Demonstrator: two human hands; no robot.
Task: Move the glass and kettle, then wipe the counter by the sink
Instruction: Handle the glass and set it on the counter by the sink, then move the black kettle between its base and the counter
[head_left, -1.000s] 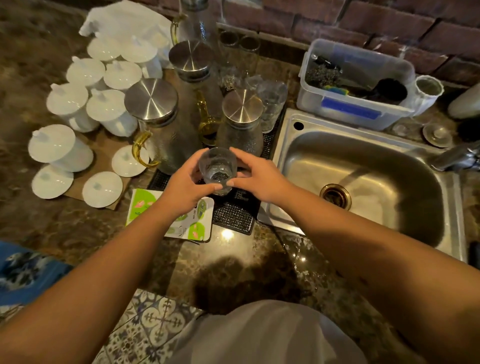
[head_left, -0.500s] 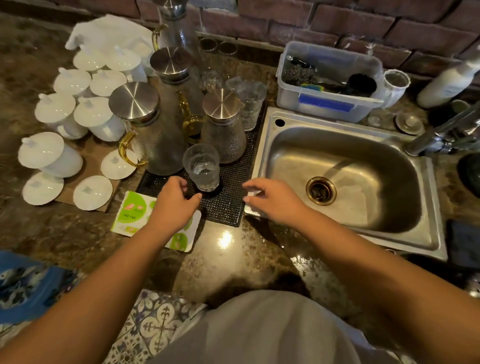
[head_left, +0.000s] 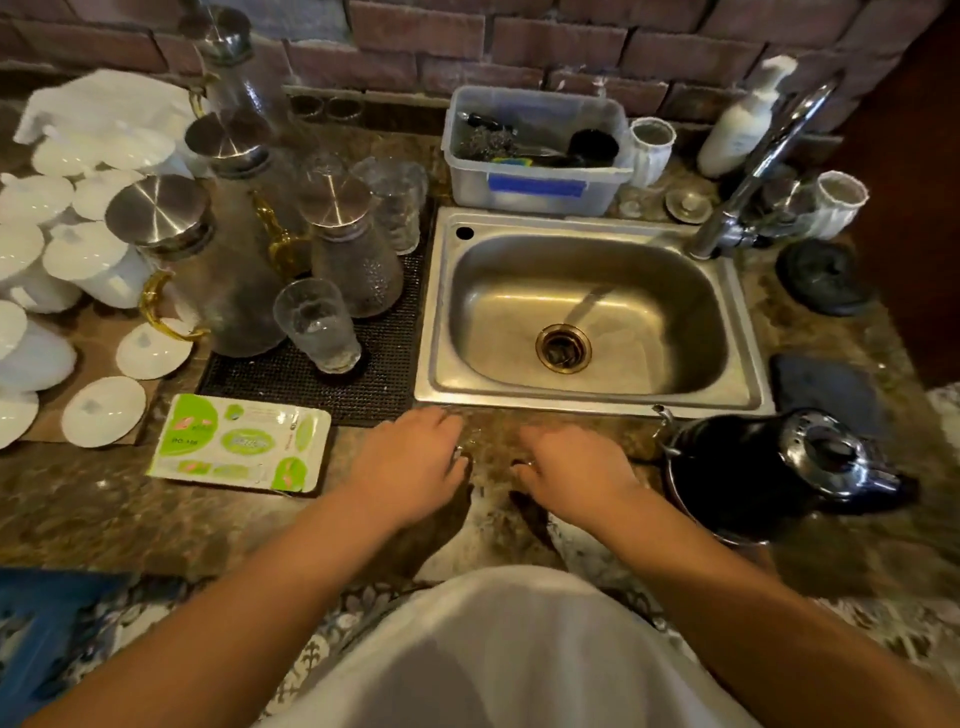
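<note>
Head view. Both hands hover palm down over the counter (head_left: 130, 519) strip between the sink (head_left: 587, 405) near rim and the person's body. Left hand (head_left: 410, 467): fingers loosely curled, a little apart, holding nothing. Right hand (head_left: 571, 473): same, fingers relaxed and slightly spread, nothing in it. The two hands are near each other, not touching, with a wet, mottled patch of stone between them.

Glass (head_left: 317, 325) stands upright on the black mat (head_left: 306, 379), left of the sink, just beside a clear jug (head_left: 358, 249). Ribbed clear wall, thick base. The mat's right edge runs along the sink's left rim.

Kettle (head_left: 779, 467) sits at the right, near the sink's near-right corner; glossy black, rounded, domed lid. It stands close to the right forearm.

Open room: the strip before the sink is narrow, bounded left by a flat green-and-white packet (head_left: 241, 441) and right by the kettle. Farther left, white lidded cups (head_left: 93, 260) crowd the counter.

Sink is brushed steel, rectangular with rounded basin corners, brass-toned drain. Counter is brown speckled stone. Far wall is red brick (head_left: 519, 36).
</note>
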